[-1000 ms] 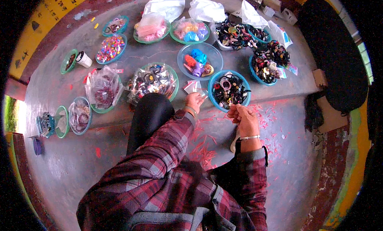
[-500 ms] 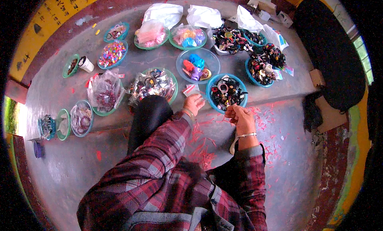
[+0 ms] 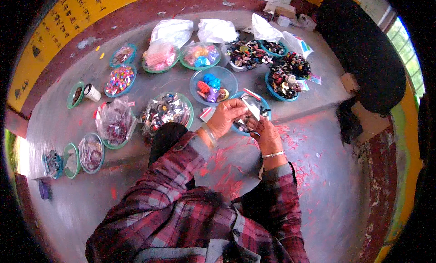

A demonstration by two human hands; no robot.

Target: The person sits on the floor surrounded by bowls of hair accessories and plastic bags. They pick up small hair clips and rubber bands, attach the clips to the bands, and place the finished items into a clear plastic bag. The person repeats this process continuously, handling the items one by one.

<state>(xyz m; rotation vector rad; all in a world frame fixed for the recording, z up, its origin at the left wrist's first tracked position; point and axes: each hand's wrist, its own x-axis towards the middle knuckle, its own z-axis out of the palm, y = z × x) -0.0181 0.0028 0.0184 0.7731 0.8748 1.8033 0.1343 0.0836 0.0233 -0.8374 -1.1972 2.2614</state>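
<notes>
Above the near blue basin point(image 3: 238, 131), my left hand point(image 3: 225, 118) pinches a small clear plastic bag point(image 3: 252, 107) with a white and red top edge. My right hand point(image 3: 268, 135) is beside it, fingers curled up against the bag's lower side; what is between them is too small to make out. Dark hair ties and small trinkets fill the basin, partly hidden by my hands. Another white and red packet point(image 3: 207, 113) lies left of my left hand.
Ahead stand a clear bowl point(image 3: 195, 75) of coloured bundles and a basin point(image 3: 269, 87) of dark hair ties. On the left are a green-rimmed basin point(image 3: 191, 113) of wrapped pieces and a basin of bright beads point(image 3: 120, 80). Red scraps point(image 3: 229, 186) litter the floor.
My left hand has moved right to above the basin and now holds the plastic bag. My right hand has turned its fingers up to meet it. The view has tilted slightly.
</notes>
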